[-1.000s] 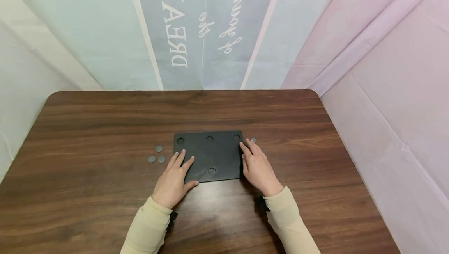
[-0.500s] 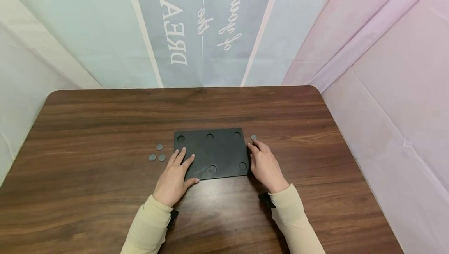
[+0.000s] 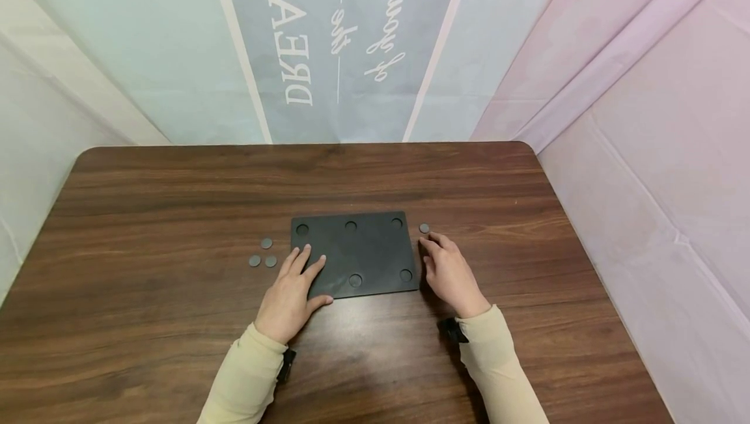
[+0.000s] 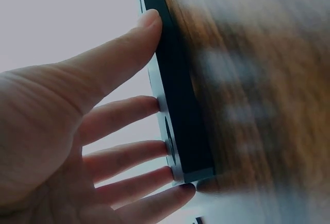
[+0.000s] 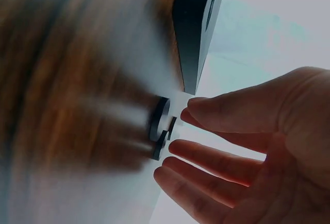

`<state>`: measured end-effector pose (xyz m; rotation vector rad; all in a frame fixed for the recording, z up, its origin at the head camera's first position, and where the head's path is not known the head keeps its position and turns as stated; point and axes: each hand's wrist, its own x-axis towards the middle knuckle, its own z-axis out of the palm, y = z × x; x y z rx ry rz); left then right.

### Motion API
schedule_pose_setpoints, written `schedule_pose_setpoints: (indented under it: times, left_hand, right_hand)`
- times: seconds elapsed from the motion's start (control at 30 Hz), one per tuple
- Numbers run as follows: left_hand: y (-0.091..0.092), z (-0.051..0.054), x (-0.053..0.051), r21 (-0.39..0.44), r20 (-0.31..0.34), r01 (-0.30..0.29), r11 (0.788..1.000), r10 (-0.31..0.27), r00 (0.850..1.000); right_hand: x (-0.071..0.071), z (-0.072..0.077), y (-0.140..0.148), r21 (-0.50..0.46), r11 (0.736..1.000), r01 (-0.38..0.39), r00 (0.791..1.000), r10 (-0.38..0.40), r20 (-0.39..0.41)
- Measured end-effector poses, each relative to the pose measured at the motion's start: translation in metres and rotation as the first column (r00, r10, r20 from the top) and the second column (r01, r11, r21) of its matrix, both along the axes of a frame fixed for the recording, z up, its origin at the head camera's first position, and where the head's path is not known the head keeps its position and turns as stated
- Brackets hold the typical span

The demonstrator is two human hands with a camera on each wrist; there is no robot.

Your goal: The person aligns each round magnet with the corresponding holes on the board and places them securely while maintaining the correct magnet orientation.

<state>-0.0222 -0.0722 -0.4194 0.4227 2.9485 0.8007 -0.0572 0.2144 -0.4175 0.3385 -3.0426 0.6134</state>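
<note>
A black rectangular board (image 3: 375,251) with round recesses lies flat on the table. My left hand (image 3: 285,303) rests spread on its near left corner; the left wrist view shows the fingertips (image 4: 150,19) against the board. Just right of the board is my right hand (image 3: 451,277), low over the table with loosely bent fingers. In the right wrist view its fingertips (image 5: 178,147) are close to three small discs (image 5: 159,118), with nothing visibly held. From the head view only one grey disc (image 3: 424,228) shows there; the hand hides the others.
Three more grey discs (image 3: 266,243) lie in a loose cluster left of the board. The brown wooden table (image 3: 176,202) extends around it, with a printed cloth (image 3: 351,53) hanging behind and pale cloth (image 3: 656,215) at the right.
My right hand has drawn back from the board's right edge, moving slightly right, uncovering the near right recess and the far disc. My left hand stays put. The head view has shifted slightly.
</note>
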Motion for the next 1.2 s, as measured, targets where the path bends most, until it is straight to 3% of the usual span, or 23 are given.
schedule_pose_setpoints:
  times: [0.4, 1.2]
  left_hand:
    - [-0.002, -0.002, 0.0, -0.026, -0.035, 0.008, 1.0, -0.009, 0.999]
    - [-0.001, -0.003, 0.002, -0.001, -0.012, 0.0, 1.0, 0.0, 1.0]
  right_hand:
    - [-0.005, 0.001, 0.01, -0.036, 0.999, 0.026, 0.999, -0.027, -0.024]
    - [-0.013, -0.001, 0.012, -0.033, 0.997, 0.073, 0.997, -0.073, -0.023]
